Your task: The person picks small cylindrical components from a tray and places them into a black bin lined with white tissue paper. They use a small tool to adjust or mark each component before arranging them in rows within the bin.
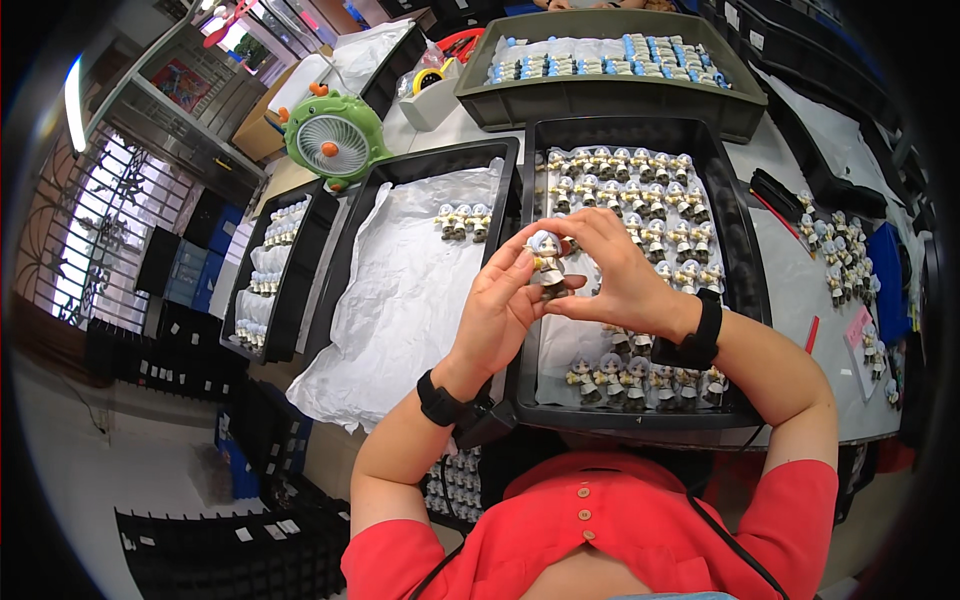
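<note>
Between my two hands is a small figurine [547, 262] with pale blue-grey hair, a white outfit and dark boots, upright over the gap between two trays. My left hand [497, 300] grips its left side with thumb and fingers. My right hand [615, 275] curves around it from the right, fingertips at its head and thumb near its base. Below my right hand lies a black tray [745, 375] holding rows of similar figurines [640, 185]. To the left, another black tray [345, 240] is lined with white paper [390, 300] and bears a short row of figurines [462, 222] near its right side.
A green animal-shaped fan [333, 140] stands behind the left tray. An olive bin [610, 113] of figurines is at the back. Loose figurines [840, 250] and a red stick [812, 334] lie on the right. A narrow black tray [287, 330] sits far left.
</note>
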Demonstrator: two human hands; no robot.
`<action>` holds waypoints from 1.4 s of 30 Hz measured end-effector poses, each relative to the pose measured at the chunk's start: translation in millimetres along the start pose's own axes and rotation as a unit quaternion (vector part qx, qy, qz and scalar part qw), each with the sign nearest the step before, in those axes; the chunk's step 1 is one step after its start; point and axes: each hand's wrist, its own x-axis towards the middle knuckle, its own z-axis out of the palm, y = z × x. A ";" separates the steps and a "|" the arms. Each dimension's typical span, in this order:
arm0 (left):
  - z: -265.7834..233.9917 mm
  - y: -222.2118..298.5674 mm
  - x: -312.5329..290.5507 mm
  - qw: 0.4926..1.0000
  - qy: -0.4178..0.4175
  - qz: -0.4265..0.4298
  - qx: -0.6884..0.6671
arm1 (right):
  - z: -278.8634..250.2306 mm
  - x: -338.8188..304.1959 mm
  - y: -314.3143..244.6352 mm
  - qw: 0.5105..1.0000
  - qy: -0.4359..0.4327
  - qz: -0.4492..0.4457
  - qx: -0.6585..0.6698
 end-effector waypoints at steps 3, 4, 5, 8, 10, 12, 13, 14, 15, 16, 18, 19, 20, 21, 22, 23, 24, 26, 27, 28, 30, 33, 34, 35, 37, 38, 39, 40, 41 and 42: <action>-1.6 0.7 0.4 1.000 -0.013 0.002 -0.015 | 0.2 -0.2 0.0 1.000 -0.007 0.015 0.011; -1.0 0.8 -0.2 1.000 -0.009 0.005 -0.013 | 0.4 -0.5 0.2 1.000 -0.011 0.023 0.016; -0.3 1.0 -0.8 1.000 -0.005 0.008 -0.011 | 1.3 -1.5 1.5 0.999 -0.010 0.029 0.022; 1.0 2.5 -1.3 1.000 0.000 0.008 -0.005 | 2.8 -4.2 4.9 0.997 -0.023 0.055 0.041; 0.2 2.4 -1.7 1.000 0.004 0.004 -0.024 | 0.3 -3.5 3.0 0.994 -0.053 0.080 0.057; -0.5 2.1 -1.9 0.999 0.006 0.003 -0.035 | -0.6 -3.5 3.0 0.992 -0.063 0.092 0.067; -0.9 1.5 -1.8 0.999 0.007 0.004 -0.036 | -1.0 -3.4 3.2 0.990 -0.067 0.097 0.072; -1.2 1.4 -1.6 0.999 0.007 0.005 -0.037 | -1.5 -3.0 3.2 0.988 -0.074 0.107 0.081; -1.2 1.5 -1.6 0.999 0.013 0.002 -0.037 | -2.1 -2.5 3.3 0.986 -0.080 0.117 0.090; -1.1 1.6 -1.7 0.999 0.019 0.000 -0.037 | -2.4 -2.4 3.3 0.983 -0.086 0.128 0.099; -0.3 2.2 -1.0 0.999 0.027 -0.003 -0.034 | 1.2 -4.4 6.6 0.987 -0.052 0.112 0.100; 0.4 2.4 -0.5 0.999 0.031 -0.003 -0.032 | 2.2 -5.2 7.7 0.989 -0.034 0.104 0.100; 0.6 2.5 -0.5 0.999 0.036 -0.001 -0.030 | 2.1 -4.6 7.9 0.992 -0.025 0.089 0.081; 0.4 1.6 -0.3 0.999 0.042 0.001 -0.022 | 1.5 -3.8 8.1 0.995 -0.016 0.074 0.063; -0.2 0.1 0.1 0.999 0.048 0.004 -0.014 | 1.0 -3.0 7.7 0.997 -0.006 0.059 0.044; -1.0 -1.3 0.7 0.999 0.054 0.006 -0.006 | 0.3 -1.8 5.9 0.999 -0.001 0.039 0.031; -2.6 -3.0 0.7 0.998 0.060 0.001 0.000 | -0.2 -0.5 3.1 1.000 0.005 0.018 0.018; -4.9 -6.6 0.4 0.997 0.070 -0.008 0.013 | 0.1 0.3 0.1 1.000 0.015 -0.008 -0.001; -3.2 -6.8 0.8 0.997 0.071 -0.010 0.020 | 0.5 -0.1 -0.6 1.000 0.019 -0.015 -0.008; -1.8 -5.8 1.2 0.998 0.063 -0.011 0.007 | 0.8 -0.3 -1.5 0.999 0.023 -0.021 -0.014; 0.6 -4.0 1.6 0.999 0.048 -0.013 -0.018 | 1.7 -0.4 -4.5 0.999 0.028 -0.038 -0.004; 5.4 -9.4 0.3 0.999 0.028 0.018 0.028 | 3.8 -2.1 -8.1 0.996 0.003 -0.084 0.000; 6.3 -10.8 -0.9 0.998 0.027 0.018 0.052 | 7.2 -3.2 -9.1 0.995 0.001 -0.097 0.017; 6.1 -12.6 -2.3 0.997 0.027 0.018 0.077 | 12.8 -4.2 -8.9 0.993 -0.002 -0.110 0.036; 6.1 -12.8 -3.6 0.995 0.023 0.012 0.092 | 15.5 -5.9 -12.3 0.991 -0.010 -0.119 0.060; 8.1 -11.1 -3.7 0.996 0.021 0.018 0.089 | 13.9 -4.9 -12.8 0.992 0.001 -0.116 0.046; 11.1 -8.5 -4.0 0.996 0.019 0.024 0.085 | 12.3 -3.8 -12.5 0.993 0.013 -0.114 0.031; 12.3 -6.9 -4.1 0.996 0.018 0.030 0.081 | 11.3 -3.0 -11.6 0.993 0.024 -0.112 0.017; 10.3 -8.0 -3.2 0.994 0.003 0.048 0.095 | 10.7 -3.2 -9.2 0.995 0.026 -0.090 0.027; 6.8 -9.9 -2.1 0.992 -0.012 0.067 0.108 | 10.4 -3.8 -6.1 0.997 0.029 -0.069 0.036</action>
